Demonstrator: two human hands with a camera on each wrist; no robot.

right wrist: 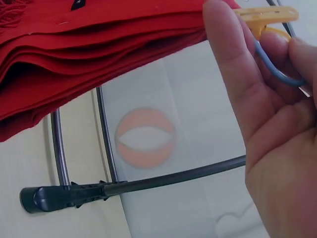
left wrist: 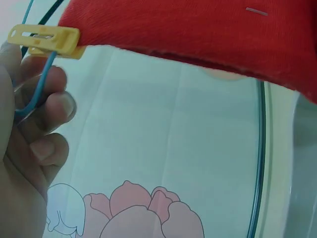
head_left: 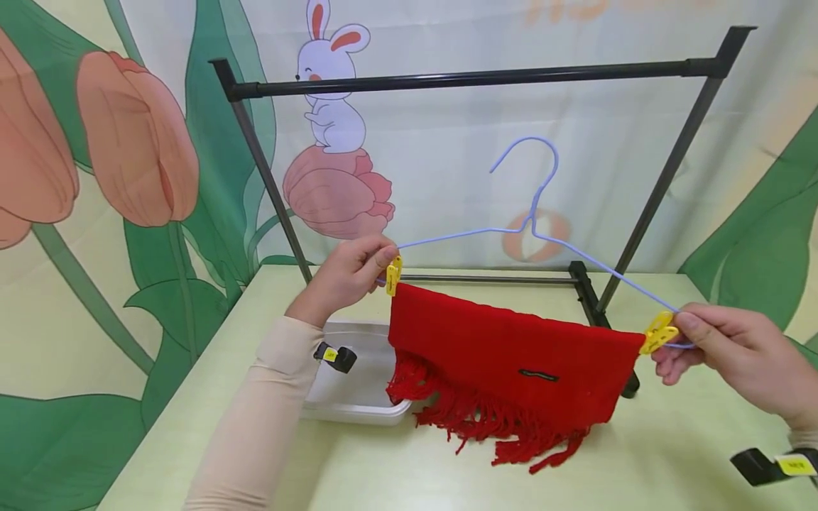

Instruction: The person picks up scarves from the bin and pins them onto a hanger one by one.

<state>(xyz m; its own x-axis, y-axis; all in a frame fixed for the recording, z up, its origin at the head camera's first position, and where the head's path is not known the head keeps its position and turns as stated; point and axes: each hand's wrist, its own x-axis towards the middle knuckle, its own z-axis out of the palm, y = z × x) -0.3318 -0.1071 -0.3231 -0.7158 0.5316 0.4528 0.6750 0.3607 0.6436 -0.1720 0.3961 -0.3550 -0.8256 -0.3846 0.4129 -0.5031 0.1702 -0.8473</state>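
Observation:
A folded red scarf (head_left: 511, 348) with a fringe and a small dark label hangs from a blue wire hanger (head_left: 533, 220). One yellow clip (head_left: 393, 275) fixes its left corner and another yellow clip (head_left: 658, 332) its right corner. My left hand (head_left: 351, 273) grips the hanger's left end beside the clip. Its fingers curl round the blue wire in the left wrist view. My right hand (head_left: 735, 351) pinches the hanger's right end, lower than the left. Stacked scarf layers (right wrist: 99, 54) show in the right wrist view. The hook points up, apart from the rack bar.
Behind the hanger stands a black rack (head_left: 473, 78), its top bar above the hook and one foot (head_left: 584, 284) on the table. A white plastic basin (head_left: 358, 411) sits on the pale table (head_left: 211, 426) at left, partly behind the scarf. A printed curtain (head_left: 434, 163) hangs behind.

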